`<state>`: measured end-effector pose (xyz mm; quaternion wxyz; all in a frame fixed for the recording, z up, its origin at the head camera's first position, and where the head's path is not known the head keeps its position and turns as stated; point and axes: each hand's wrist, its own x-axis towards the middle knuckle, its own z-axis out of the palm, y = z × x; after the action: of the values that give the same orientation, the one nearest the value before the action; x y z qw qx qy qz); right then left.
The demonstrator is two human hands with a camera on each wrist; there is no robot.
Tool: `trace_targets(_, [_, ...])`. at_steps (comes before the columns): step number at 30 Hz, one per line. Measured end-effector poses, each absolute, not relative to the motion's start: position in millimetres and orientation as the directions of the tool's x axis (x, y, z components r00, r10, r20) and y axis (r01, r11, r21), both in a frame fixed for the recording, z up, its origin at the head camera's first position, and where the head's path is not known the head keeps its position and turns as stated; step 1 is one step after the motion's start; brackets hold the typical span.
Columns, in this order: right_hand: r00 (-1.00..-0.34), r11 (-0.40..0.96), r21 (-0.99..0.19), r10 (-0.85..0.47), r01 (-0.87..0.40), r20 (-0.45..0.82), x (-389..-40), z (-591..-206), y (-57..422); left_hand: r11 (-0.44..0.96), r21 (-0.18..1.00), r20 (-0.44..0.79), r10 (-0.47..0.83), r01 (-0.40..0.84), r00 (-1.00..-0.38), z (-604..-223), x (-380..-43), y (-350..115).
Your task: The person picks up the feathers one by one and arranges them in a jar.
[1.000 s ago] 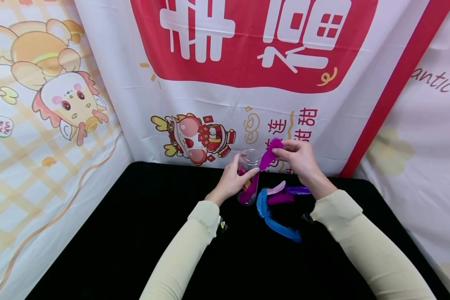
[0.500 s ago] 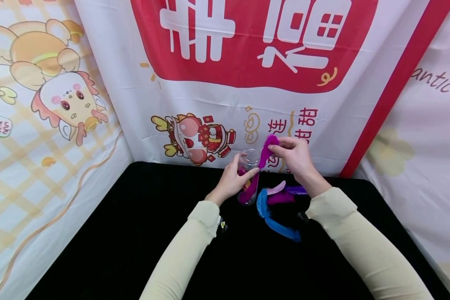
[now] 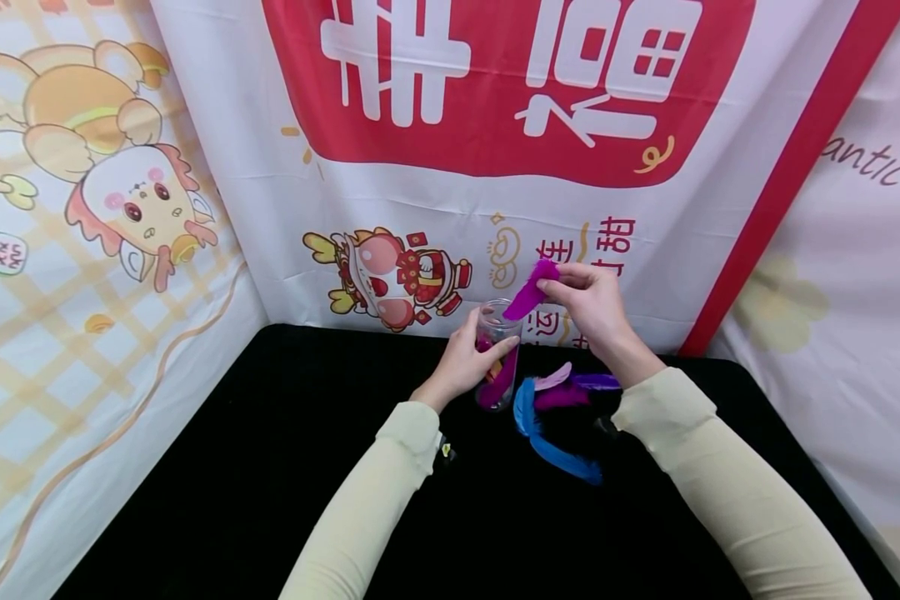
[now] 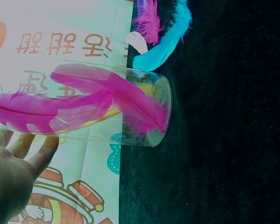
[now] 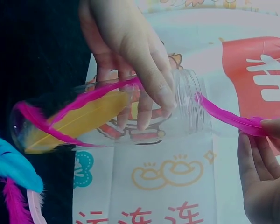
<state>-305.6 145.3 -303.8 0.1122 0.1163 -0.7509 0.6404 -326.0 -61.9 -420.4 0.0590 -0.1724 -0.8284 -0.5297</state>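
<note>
- Jar [image 5: 189,105] comes first: the left hand [image 3: 465,358] grips it near the neck, mouth up and uncovered, a good hold if squeezed only enough to steady it.
- The right hand [image 3: 588,302] pinches the magenta feather [image 3: 528,292] by its upper end, between thumb and fingers; its lower tip is at the mouth, though how far in I cannot tell.
- Best to line the feather up with the opening and lower it gently, so the soft barbs fold inward rather than catch on the rim.
- Probably wise to let go only once most of it is inside.
- Yellow feather [image 5: 84,120] and others already lie low inside, leaving room above.
- Blue feather [image 3: 567,460] lies on the bench [image 3: 270,467]; better that sleeves stay off it.
</note>
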Motion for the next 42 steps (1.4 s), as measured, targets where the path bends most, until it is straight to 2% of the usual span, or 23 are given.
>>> trace_targets(12, [-0.931,0.196,-0.91,-0.087,-0.365,0.354,-309.2,-302.7,135.6,0.374,0.865,0.266,0.227,0.336,-0.937,-419.2,-324.5,-61.6])
trace_targets(18, [-0.926,0.269,-0.886,-0.135,-0.377,0.353,-313.4,-308.1,128.5,0.37,0.867,0.262,0.229,0.332,-0.938,-420.4,-324.6,-62.4])
trace_targets(30, [-0.93,0.387,-0.846,-0.141,-0.367,0.339,-316.7,-322.5,123.8,0.351,0.876,0.257,0.236,0.329,-0.937,-420.9,-325.7,-62.2])
trace_targets(42, [-0.928,0.434,-0.821,-0.148,-0.371,0.341,-316.1,-321.9,120.6,0.354,0.872,0.266,0.235,0.337,-0.935,-421.8,-326.4,-62.2])
